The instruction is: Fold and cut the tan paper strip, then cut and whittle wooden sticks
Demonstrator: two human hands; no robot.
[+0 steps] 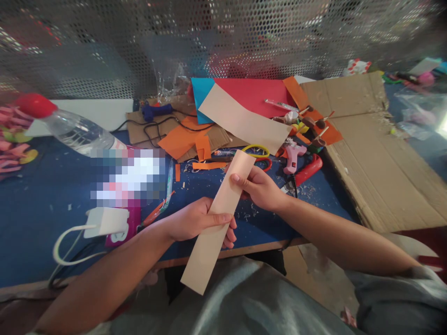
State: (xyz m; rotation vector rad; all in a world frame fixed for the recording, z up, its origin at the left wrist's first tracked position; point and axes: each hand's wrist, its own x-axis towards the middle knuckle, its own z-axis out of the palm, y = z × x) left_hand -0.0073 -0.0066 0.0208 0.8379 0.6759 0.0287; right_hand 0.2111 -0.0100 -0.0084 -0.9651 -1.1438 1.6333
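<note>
A long strip of cream paper (202,253) slants across the front edge of the table, its lower end hanging over my lap. My left hand (200,218) grips it near the middle, thumb on top and fingers beneath. Higher up, my right hand (258,186) pinches the strip near its upper end, thumb on its face; the other fingers are partly hidden behind. Just beyond that end lie scissors with a yellow handle (260,148), partly covered. A pink glue gun (294,156) and a red-handled tool (309,170) rest to the right of my right hand.
Cream (240,116), red (251,93) and orange paper (183,139) lie at the back. Cardboard (380,172) covers the right side. A red-capped bottle (82,132), a blurred bright patch and a white plug (108,221) in a purple power strip are left. A perforated metal panel (244,37) stands behind.
</note>
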